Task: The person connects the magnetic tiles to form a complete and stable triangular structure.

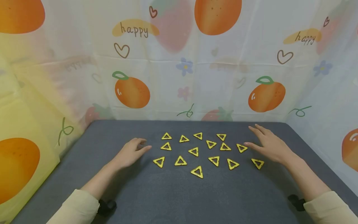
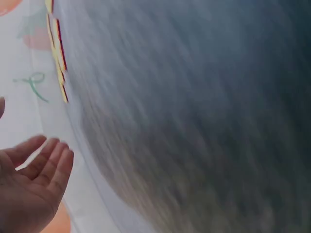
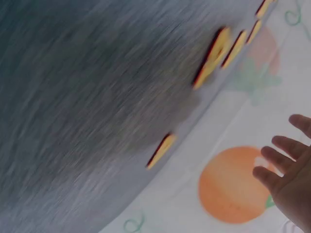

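Observation:
Several flat yellow triangle pieces, each with a triangular hole, lie spread over the middle of the dark table. My left hand [image 1: 130, 153] hovers left of the group, fingers loosely bent and holding nothing; the closest pieces are the triangle [image 1: 166, 146] and the lower-left triangle [image 1: 159, 161]. On the other side my right hand [image 1: 269, 145] hangs above the table with fingers spread. Beside its thumb lies a triangle [image 1: 241, 148], and another triangle [image 1: 257, 163] is below the palm. In the right wrist view, a triangle [image 3: 212, 57] shows a dark red edge.
The dark grey table [image 1: 195, 199] runs back to a white fruit-patterned cloth [image 1: 165, 77]. A yellowish cloth [image 1: 22, 118] hangs along the left side. Black straps [image 1: 106, 207] sit at the wrists near the pale sleeves [image 1: 79, 205].

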A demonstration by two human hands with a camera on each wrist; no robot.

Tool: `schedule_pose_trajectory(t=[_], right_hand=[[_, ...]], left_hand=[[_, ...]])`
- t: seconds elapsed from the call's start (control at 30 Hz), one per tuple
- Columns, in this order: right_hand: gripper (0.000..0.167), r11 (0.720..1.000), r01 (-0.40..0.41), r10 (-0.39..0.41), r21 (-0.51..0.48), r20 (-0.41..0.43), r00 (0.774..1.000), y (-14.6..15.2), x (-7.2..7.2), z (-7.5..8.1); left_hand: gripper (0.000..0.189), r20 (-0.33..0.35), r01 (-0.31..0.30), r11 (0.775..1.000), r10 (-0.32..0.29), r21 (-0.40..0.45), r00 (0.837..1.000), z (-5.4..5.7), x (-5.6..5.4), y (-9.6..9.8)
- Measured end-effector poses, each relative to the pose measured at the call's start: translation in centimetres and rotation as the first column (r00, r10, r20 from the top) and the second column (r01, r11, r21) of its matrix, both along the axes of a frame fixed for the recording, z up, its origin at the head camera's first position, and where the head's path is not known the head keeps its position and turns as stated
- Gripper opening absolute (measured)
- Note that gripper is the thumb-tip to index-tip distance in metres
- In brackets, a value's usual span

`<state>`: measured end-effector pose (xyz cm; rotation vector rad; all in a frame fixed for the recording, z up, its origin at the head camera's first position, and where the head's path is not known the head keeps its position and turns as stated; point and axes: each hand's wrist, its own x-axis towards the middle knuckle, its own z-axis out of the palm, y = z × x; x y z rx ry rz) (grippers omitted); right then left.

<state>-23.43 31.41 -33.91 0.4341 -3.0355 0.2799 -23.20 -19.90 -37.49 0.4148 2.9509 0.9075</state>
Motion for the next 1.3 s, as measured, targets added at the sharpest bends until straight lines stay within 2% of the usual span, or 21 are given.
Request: schedule_pose_trajectory(t=[0.13,0.3,0.43,0.6,0.83,1.03,1.3], right_hand=[[0.08,0.999,-0.037,0.037,-0.015,-0.015,0.999,-2.1,0.3,0.2],[0.073,0.993,-0.103,0.1,-0.053,-0.047,0.994,-4.6,0.6,-0.1],[0.069,0.986,-0.15,0.145,-0.073,-0.067,0.987,-6.5,0.8,-0.6],[0.068,0.974,-0.203,0.201,-0.101,-0.03,0.979,-8.8,1.1,-1.2],[0.065,0.934,-0.316,0.328,-0.165,0.051,0.943,-11.9,1.2,-1.5],[0.058,0.915,-0.358,0.387,-0.185,0.161,0.908,-13.5,1.3,-2.1],[0.054,0.885,-0.415,0.454,-0.21,0.196,0.869,-14.4,1.5,-2.8]], left_hand=[[0.056,0.053,0.042,0.996,-0.046,0.073,0.998,-0.1,0.1,1.2],[0.054,0.102,0.096,0.992,-0.105,0.083,0.989,-0.4,0.2,2.2],[0.058,0.156,0.135,0.984,-0.152,0.112,0.976,-0.8,0.4,2.5],[0.057,0.199,0.177,0.975,-0.202,0.138,0.959,-1.3,0.4,2.5],[0.052,0.179,0.211,0.971,-0.229,0.115,0.957,-1.8,0.1,2.7],[0.052,0.172,0.224,0.969,-0.24,0.105,0.956,-1.7,0.1,2.9],[0.051,0.152,0.222,0.972,-0.232,0.08,0.961,-1.8,0.3,3.1]])
